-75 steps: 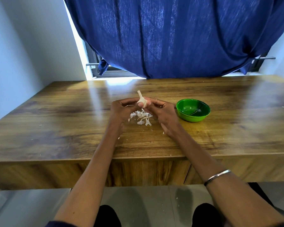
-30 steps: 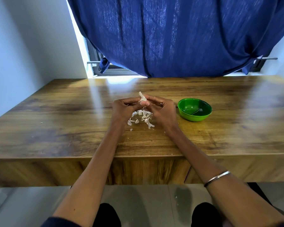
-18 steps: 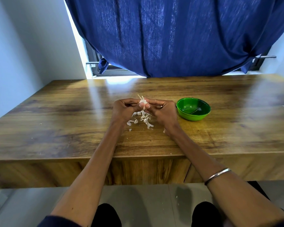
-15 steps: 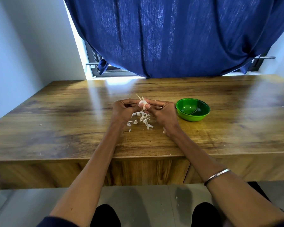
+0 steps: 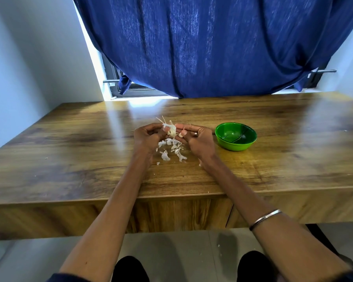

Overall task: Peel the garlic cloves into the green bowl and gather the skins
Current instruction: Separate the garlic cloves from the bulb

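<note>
Peeling proceeds with left hand (image 5: 149, 137) and right hand (image 5: 198, 139) both pinching garlic clove (image 5: 171, 130) over skins (image 5: 171, 149); advisable: strip downward, then drop into green bowl (image 5: 235, 138).

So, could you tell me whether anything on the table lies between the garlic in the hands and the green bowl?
Nothing visible does. The garlic is held between the left hand and right hand; the green bowl sits just beyond the right hand, with only bare table between. The loose skins lie under the hands.
</note>
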Demonstrator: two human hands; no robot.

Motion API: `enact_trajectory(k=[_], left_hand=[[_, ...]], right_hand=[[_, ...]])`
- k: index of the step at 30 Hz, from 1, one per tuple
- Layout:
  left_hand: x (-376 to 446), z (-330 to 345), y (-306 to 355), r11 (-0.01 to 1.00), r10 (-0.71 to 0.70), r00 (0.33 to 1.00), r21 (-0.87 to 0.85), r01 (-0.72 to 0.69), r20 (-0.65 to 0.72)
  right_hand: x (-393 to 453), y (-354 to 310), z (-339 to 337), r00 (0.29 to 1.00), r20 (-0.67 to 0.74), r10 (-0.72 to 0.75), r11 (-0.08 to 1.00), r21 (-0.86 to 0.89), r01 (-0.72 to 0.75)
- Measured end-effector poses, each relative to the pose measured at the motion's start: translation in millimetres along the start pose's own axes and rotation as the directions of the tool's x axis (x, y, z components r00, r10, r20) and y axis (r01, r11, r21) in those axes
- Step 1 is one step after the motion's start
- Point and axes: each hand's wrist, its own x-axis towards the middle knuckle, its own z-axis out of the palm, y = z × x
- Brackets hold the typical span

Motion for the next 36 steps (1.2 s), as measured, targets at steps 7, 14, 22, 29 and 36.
enact_trajectory(k=[7, 14, 22, 29, 36], left_hand=[[0, -2, 3, 0.995, -0.047, 0.998, -0.086, 0.043, -0.046], [1, -1, 2, 0.999, -0.011, 0.998, -0.046, 0.008, -0.057], [0, 0, -2, 0.972, 0.144, 0.989, 0.183, -0.146, 0.022], [-2, 0, 2, 0.999, 0.003, 0.998, 0.037, -0.005, 0.061], [-1, -3, 2, 0.999, 0.045, 0.999, 0.005, -0.045, 0.029]], right_hand=[[-1, 6, 2, 0.972, 0.007, -0.235, 0.885, -0.413, 0.217], [0, 6, 4, 0.965, -0.046, -0.260, 0.891, -0.396, 0.221], [-8, -2, 7, 0.966, 0.023, -0.258, 0.928, -0.274, 0.254], [-7, -3, 5, 0.985, 0.062, -0.164, 0.962, -0.212, 0.174], [-6, -9, 4, 1.000, 0.029, -0.011, 1.000, 0.004, 0.011]])
